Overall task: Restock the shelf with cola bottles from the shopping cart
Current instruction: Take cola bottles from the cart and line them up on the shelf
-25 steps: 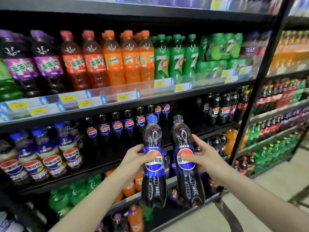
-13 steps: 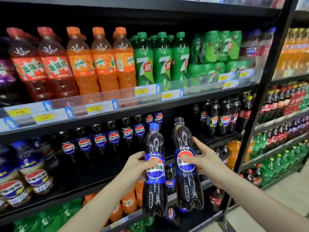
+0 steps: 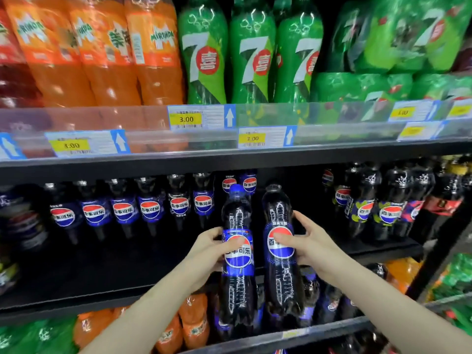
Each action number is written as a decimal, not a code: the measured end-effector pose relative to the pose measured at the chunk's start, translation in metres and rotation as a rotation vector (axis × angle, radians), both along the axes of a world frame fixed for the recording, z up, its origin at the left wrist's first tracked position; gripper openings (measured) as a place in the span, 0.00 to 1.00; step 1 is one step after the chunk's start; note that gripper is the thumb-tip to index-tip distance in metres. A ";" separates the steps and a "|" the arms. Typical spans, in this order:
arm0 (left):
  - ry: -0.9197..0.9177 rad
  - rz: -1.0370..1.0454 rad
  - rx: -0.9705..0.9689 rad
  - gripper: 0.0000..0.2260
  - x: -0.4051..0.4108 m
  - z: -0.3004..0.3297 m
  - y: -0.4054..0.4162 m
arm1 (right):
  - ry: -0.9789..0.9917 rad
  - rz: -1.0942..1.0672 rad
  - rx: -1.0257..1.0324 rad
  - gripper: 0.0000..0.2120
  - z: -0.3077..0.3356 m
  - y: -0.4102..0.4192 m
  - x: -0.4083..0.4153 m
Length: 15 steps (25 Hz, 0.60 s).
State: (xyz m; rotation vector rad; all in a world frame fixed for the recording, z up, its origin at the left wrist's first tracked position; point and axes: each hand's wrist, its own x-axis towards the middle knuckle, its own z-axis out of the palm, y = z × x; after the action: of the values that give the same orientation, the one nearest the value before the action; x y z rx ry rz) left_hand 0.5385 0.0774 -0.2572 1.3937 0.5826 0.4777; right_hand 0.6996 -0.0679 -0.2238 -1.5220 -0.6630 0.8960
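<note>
1. the left cola bottle [image 3: 237, 256] stood upright, long axis vertical, its blue cap pointing up; the right cola bottle [image 3: 281, 249] stood upright beside it, its dark cap pointing up. the two bottles were just beside each other, held in the air in front of the middle shelf [image 3: 127, 300].
2. the left hand [image 3: 207, 251] gripped the left bottle at label height: the thumb lay across the front of the label and the fingers curled round the back, out of view.
3. the right hand [image 3: 309, 246] gripped the right bottle at label height: the thumb pressed on the front of the label and the fingers [image 3: 300, 218] wrapped round the bottle's right side.
4. both bottles carried the red, white and blue pepsi globe with chinese characters on a blue label.
5. a row of pepsi bottles [image 3: 150, 208] stood at the back of the middle shelf.
6. on the upper shelf stood orange mirinda bottles [image 3: 153, 54] and green 7up bottles [image 3: 204, 60].
7. the yellow price tags [image 3: 186, 119] on the upper shelf's edge read "3.00", beside white arrows pointing up.
</note>
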 end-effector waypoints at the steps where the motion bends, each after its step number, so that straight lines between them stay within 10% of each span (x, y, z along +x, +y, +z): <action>1: -0.005 0.008 0.015 0.23 0.007 -0.002 0.005 | -0.001 -0.003 0.008 0.35 -0.005 0.008 0.008; 6: -0.083 0.058 0.077 0.24 0.037 0.000 0.041 | -0.040 -0.001 0.086 0.14 -0.014 0.047 0.037; 15: -0.199 0.181 0.208 0.18 0.083 -0.016 0.094 | -0.146 0.013 0.227 0.24 -0.032 0.109 0.087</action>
State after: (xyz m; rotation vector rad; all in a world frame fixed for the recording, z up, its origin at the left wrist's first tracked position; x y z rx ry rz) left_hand 0.6213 0.1718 -0.2730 1.4753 0.5090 0.8319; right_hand 0.7867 0.0411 -0.2559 -1.3883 -0.8524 0.6979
